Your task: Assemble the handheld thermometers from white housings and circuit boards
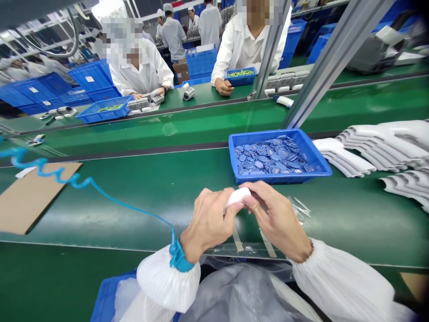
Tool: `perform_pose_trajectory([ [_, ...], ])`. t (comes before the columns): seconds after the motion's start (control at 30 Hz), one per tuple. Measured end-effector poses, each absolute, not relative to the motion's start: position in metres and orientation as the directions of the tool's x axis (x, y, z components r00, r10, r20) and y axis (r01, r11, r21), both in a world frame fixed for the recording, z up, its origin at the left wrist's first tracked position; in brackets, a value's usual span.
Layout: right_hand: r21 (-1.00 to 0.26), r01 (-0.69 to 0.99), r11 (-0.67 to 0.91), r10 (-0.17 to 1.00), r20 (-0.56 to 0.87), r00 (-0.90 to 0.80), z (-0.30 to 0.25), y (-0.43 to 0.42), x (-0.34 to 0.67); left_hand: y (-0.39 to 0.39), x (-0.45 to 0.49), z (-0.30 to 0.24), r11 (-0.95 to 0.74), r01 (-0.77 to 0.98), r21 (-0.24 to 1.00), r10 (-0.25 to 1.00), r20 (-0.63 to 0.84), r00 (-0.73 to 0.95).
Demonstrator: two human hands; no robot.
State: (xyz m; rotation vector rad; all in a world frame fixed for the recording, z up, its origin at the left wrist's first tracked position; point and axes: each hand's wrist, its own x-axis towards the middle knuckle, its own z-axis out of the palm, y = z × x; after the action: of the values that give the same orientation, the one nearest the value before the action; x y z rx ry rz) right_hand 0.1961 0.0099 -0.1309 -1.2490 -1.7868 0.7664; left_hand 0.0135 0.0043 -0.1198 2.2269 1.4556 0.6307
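Observation:
Both my hands meet around a white plastic part [238,195], whose rounded end shows between them; the rest of it is hidden by my fingers. My left hand [212,219] is closed on its left side, thumb pressed against the near face. From the other side, my right hand [276,219] pinches the part's right end with thumb and fingers. A blue wrist strap [181,258] with a coiled cord circles my left wrist. Just beyond my hands stands a blue bin [283,179] holding many flat blue oval pieces [273,154].
Stacked white curved shells [378,145] lie to the right of the bin. Thin clear strips [301,208] sit beside my right hand. At left lies a cardboard sheet [35,197]. A slanted metal post [335,62] rises behind the bin. Two co-workers in white coats work across the line.

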Motion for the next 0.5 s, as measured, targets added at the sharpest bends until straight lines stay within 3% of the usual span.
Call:
perform_pose_trajectory([
  [0.1,-0.885,0.412,0.218,0.967,0.138,-0.216,-0.135,0.004,0.204,0.0,0.013,-0.131,-0.382,0.725,0.573,0.923,0.194,0.333],
  [0.27,-0.843,0.507,0.181,0.936,-0.01,-0.352,-0.134,-0.007,0.202,-0.004,0.019,-0.157,-0.026,0.731,0.682,0.957,0.228,-0.179],
  [0.4,-0.809,0.519,0.277,0.92,0.067,-0.387,-0.143,-0.019,0.182,0.004,0.02,-0.165,-0.017,0.789,0.615,0.956,0.242,-0.168],
  [0.5,-0.855,0.472,0.217,0.946,0.064,-0.318,-0.148,-0.021,0.175,0.006,0.009,-0.157,-0.073,0.77,0.634,0.966,0.237,-0.104],
])
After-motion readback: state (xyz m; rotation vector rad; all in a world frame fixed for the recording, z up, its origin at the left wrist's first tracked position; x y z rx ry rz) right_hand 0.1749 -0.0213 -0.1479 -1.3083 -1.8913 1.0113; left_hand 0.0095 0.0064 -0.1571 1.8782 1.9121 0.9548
